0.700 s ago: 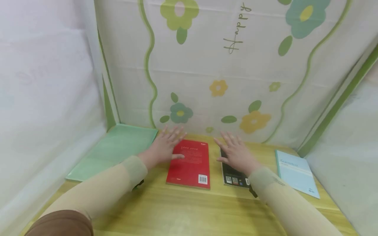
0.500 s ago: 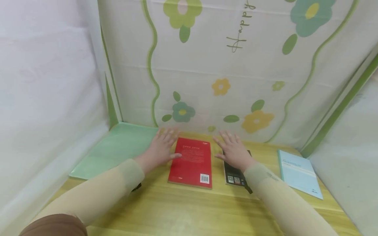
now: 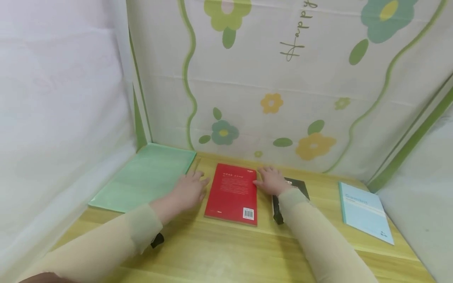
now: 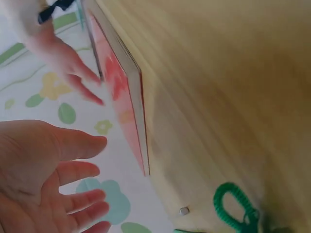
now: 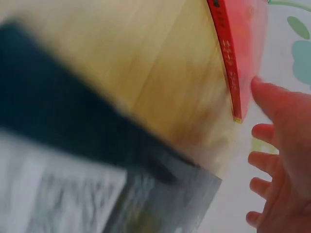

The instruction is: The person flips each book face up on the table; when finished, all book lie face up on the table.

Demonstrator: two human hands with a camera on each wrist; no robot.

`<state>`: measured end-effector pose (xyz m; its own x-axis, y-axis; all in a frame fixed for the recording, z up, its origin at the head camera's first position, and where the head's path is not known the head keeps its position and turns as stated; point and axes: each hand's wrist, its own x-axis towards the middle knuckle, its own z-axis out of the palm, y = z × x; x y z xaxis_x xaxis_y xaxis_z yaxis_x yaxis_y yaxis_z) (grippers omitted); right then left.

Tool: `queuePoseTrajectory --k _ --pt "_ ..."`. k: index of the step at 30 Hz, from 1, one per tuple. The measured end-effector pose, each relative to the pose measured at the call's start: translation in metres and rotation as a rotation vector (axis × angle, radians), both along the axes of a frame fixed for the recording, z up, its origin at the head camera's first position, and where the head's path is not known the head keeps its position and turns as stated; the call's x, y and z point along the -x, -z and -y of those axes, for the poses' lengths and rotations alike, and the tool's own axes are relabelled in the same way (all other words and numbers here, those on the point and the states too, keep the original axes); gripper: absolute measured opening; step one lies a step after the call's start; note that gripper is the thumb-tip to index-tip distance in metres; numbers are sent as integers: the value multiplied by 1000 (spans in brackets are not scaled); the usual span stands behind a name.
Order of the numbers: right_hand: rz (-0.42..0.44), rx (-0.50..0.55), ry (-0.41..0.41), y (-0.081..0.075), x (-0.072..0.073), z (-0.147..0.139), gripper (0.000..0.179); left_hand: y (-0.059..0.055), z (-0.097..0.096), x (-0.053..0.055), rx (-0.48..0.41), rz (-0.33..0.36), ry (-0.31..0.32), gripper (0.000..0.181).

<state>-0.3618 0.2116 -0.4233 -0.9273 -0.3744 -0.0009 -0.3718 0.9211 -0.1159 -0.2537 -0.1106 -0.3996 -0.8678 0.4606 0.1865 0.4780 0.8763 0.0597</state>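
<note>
A red book (image 3: 231,196) lies back cover up on the wooden table. In the head view my left hand (image 3: 187,190) is beside its left edge, overlapping the green folder's side. The left wrist view shows that hand (image 4: 34,179) with fingers extended and nothing in them. My right hand (image 3: 271,181) is at the book's upper right corner, thumb toward its edge. Its fingers are spread and hold nothing in the right wrist view, where the red spine (image 5: 228,53) rises near the thumb. Under the right wrist a black book (image 3: 299,186) is partly hidden.
A pale green folder (image 3: 141,181) lies at the left, a light blue book (image 3: 368,212) at the right. Flowered cloth (image 3: 240,78) stands behind the table. A green coiled cord (image 4: 226,206) and a small grey piece (image 4: 184,211) show in the left wrist view.
My left hand has drawn back from the far edge, off the red book. The right hand has shifted left toward the red book, uncovering the black book's top. The books lie as before.
</note>
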Motion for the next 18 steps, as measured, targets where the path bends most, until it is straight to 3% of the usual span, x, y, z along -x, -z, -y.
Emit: queuePoseTrajectory --k 2,6,9,13,18 --pt "15 9 18 1 2 4 63 1 1 -5 -42 51 -6 47" --pt "60 55 52 5 8 9 64 4 2 -14 -180 233 -32 42" --pt "97 118 54 8 14 12 63 7 3 -21 -374 417 -41 36" --pt "160 198 52 8 19 19 61 9 5 -32 -624 659 -113 32" --pt "245 246 86 5 21 25 62 10 10 -44 -935 867 -221 35"
